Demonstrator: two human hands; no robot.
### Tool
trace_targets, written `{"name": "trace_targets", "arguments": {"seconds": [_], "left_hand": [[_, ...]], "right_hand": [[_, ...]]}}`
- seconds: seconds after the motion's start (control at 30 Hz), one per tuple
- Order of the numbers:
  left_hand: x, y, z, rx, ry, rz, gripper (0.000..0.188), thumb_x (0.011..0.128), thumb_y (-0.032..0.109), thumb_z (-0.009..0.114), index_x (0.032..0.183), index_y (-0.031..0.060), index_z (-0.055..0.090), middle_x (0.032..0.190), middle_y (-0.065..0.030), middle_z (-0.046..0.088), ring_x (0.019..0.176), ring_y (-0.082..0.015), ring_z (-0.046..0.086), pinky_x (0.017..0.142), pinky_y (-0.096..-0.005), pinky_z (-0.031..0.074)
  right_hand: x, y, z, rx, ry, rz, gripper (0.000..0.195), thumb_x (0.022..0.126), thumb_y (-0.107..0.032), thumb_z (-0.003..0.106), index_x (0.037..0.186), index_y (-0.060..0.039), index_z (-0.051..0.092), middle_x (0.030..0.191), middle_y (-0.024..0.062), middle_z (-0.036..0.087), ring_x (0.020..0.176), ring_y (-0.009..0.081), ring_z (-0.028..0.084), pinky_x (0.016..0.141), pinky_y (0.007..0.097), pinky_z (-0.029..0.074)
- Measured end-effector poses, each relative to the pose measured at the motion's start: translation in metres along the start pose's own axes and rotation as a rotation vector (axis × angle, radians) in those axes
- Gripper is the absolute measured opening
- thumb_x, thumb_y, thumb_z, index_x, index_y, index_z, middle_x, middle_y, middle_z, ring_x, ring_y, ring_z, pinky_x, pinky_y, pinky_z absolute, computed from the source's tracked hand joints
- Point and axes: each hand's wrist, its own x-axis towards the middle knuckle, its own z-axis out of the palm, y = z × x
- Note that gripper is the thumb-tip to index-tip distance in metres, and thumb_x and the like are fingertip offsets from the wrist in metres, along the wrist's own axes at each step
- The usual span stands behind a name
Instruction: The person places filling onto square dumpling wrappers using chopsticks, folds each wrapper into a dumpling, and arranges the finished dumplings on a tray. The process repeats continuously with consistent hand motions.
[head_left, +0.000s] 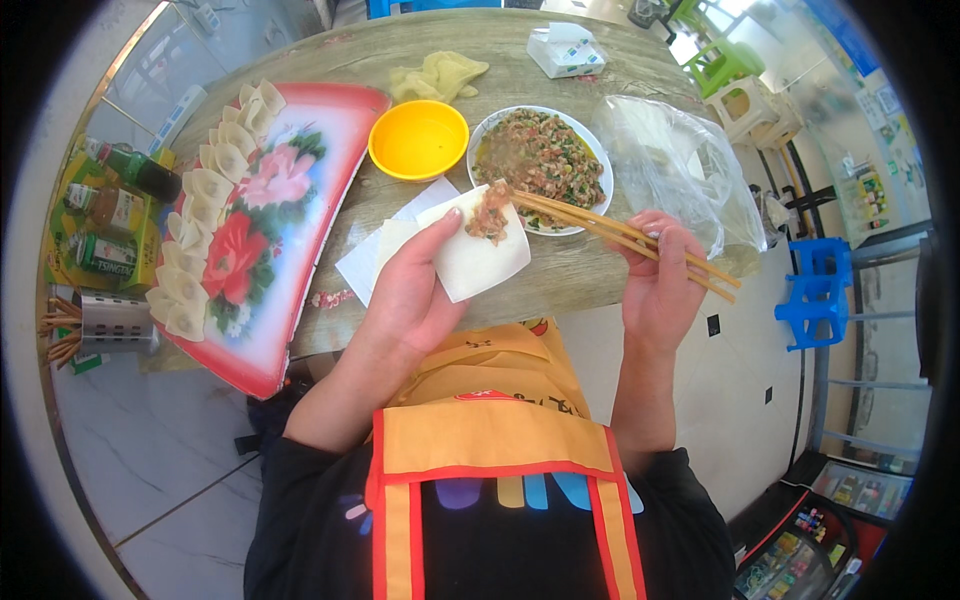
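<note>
A square dough wrapper (484, 262) lies across the fingers of my left hand (416, 289), with the thumb pressed on its upper left part. A dab of minced filling (489, 217) sits near its top edge. My right hand (660, 274) grips a pair of wooden chopsticks (600, 221), whose tips touch that filling. Behind the chopsticks stands a white plate (472, 154) heaped with minced meat and chopped greens (536, 154). More wrappers (391, 238) and a white sheet (356, 268) show partly beneath my left hand.
Folded wontons (206, 187) line the left side of a floral enamel tray (315, 225). A yellow bowl (418, 140), a cloth (439, 75), a tissue pack (566, 51) and a clear plastic bag (679, 165) rest on the wooden table (495, 37). Bottles (139, 169) and a chopstick holder (116, 322) stand left.
</note>
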Motion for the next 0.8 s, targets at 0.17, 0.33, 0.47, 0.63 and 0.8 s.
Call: {"name": "trace_targets", "arguments": {"seconds": [0.17,0.33,0.47,0.63,0.8], "left_hand": [[-0.002,0.001,0.005,0.000,0.037,-0.006,0.047,0.110,0.017,0.052,0.151,-0.0041,0.045,0.148,-0.0197,0.058,0.137,-0.0321,0.058,0.119,-0.0480,0.045],[0.000,0.003,0.000,-0.009,0.061,0.000,0.048,0.109,0.018,0.052,0.151,-0.0049,0.045,0.148,-0.0213,0.059,0.137,-0.0334,0.058,0.119,-0.0483,0.045],[0.001,0.006,-0.005,-0.030,-0.010,-0.009,0.051,0.109,0.017,0.052,0.152,-0.0064,0.042,0.150,-0.0242,0.057,0.139,-0.0355,0.057,0.120,-0.0490,0.044],[-0.002,0.007,-0.001,-0.062,0.012,-0.013,0.052,0.108,0.016,0.051,0.153,-0.0085,0.040,0.150,-0.0259,0.055,0.139,-0.0367,0.056,0.121,-0.0495,0.043],[-0.005,0.010,-0.006,-0.038,-0.029,-0.028,0.050,0.108,0.017,0.049,0.152,-0.0083,0.043,0.147,-0.0251,0.058,0.137,-0.0361,0.058,0.119,-0.0484,0.044]], "right_hand": [[0.004,-0.002,-0.005,0.056,-0.005,0.012,0.024,0.110,-0.011,0.050,0.106,0.0077,0.066,0.112,0.0226,0.067,0.093,0.0292,0.072,0.083,0.0443,0.066],[0.012,-0.003,-0.010,0.034,0.079,0.000,0.021,0.108,-0.008,0.053,0.107,0.0080,0.066,0.112,0.0220,0.067,0.094,0.0287,0.072,0.084,0.0437,0.067],[0.023,0.009,-0.009,-0.140,0.165,0.032,0.021,0.106,-0.008,0.057,0.105,0.0082,0.069,0.108,0.0194,0.069,0.090,0.0253,0.072,0.083,0.0417,0.067],[0.036,0.024,-0.025,-0.299,0.148,0.024,0.023,0.106,-0.011,0.059,0.102,0.0073,0.072,0.100,0.0153,0.071,0.084,0.0200,0.071,0.076,0.0365,0.065],[0.041,-0.004,-0.028,-0.392,0.162,-0.066,0.021,0.106,-0.009,0.058,0.102,0.0062,0.071,0.099,0.0157,0.071,0.081,0.0198,0.069,0.072,0.0356,0.063]]}}
